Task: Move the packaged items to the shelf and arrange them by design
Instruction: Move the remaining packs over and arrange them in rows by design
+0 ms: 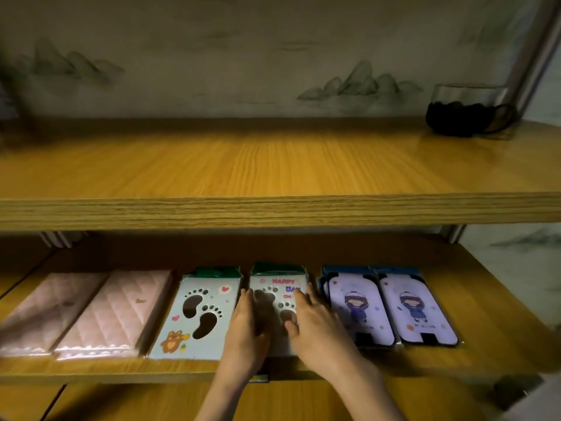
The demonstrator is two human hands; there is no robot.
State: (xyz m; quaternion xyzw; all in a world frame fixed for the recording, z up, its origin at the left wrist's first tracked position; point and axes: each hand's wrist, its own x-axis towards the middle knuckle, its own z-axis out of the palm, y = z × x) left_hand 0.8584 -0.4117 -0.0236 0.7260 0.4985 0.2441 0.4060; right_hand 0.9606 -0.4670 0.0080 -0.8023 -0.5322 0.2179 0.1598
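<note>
From the head camera, the lower shelf (485,344) carries a row of flat packages, sorted in pairs. At the left lie two pink quilted packages (51,311) (118,311), touching side by side. In the middle is a pale blue footprint package (197,317) with a green top, and just beside it on the right is a second footprint package (274,296), which is the one being handled. The left hand (246,326) lies along its left edge, fingers straight and together, pointing to the back of the shelf. The right hand (315,323) rests on its right edge with fingers stretched and a little spread, the thumb on the printed face. Neither hand closes around it. At the right two purple packages with a cartoon figure (355,308) (416,308) lie close together. On the upper shelf (273,165), far right, stands a glass (467,110) with something dark inside; it is too dim to say what
</note>
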